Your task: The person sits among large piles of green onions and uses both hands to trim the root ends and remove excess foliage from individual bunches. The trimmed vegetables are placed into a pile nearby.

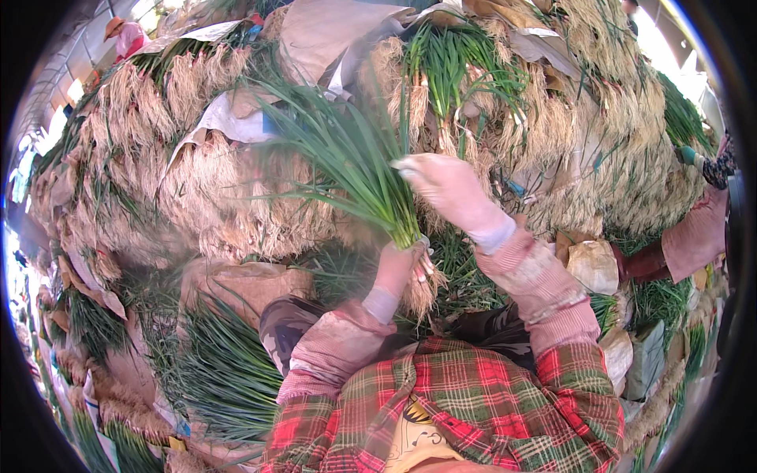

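Note:
My left hand (395,263) is closed around the lower stems of a bunch of green garlic or onion plants (372,171). Its long flat leaves fan up and to the left. Pale bulbs and a tuft of stringy roots (423,294) hang out below the fist. Beside the leaves, on their right, my right hand (440,186) is raised with its fingers curled. Motion blurs it, so I cannot tell whether its fingertips grip a leaf.
A high heap of rooted plants (248,201) rises ahead, partly draped with sheets (331,35). Trimmed-looking greens (230,366) lie at my left knee. Loose leaves (461,272) cover the ground before me. One person (127,36) is far left; another's gloved hand (687,155) is at right.

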A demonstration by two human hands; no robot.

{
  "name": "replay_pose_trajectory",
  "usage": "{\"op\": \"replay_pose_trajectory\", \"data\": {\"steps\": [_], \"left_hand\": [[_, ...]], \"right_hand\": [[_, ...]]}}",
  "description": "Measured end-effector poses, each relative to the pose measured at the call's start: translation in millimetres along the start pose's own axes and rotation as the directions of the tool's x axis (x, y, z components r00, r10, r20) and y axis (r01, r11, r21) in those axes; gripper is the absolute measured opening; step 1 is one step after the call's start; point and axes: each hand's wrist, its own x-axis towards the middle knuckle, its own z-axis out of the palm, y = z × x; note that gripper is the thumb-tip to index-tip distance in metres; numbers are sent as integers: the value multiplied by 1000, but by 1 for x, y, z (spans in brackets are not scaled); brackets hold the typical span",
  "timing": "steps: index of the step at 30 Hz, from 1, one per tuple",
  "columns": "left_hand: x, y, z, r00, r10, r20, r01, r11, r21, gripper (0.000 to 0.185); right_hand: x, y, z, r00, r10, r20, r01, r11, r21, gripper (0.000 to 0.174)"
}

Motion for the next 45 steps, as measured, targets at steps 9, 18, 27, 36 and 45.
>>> {"op": "replay_pose_trajectory", "data": {"steps": [9, 18, 27, 36, 45], "left_hand": [[-2, 3, -4, 989, -147, 18, 139, 965, 221, 19], [-51, 151, -22, 938, 346, 33, -304, 862, -407, 34], [3, 83, -38, 981, 181, 68, -147, 927, -344, 30], [9, 92, -17, 979, 189, 74, -157, 937, -311, 33], [-19, 125, -30, 934, 351, 63, -320, 903, -286, 35]], "right_hand": [[49, -17, -14, 882, 470, 42, -387, 668, 636, 16], [-6, 91, -69, 834, 552, 5, -552, 834, -8, 49], [53, 120, -49, 656, 753, 61, -723, 649, -238, 51], [53, 176, -33, 783, 616, -82, -517, 573, -636, 47], [-49, 33, -65, 468, 366, 805, 329, 773, -543, 24]]}}
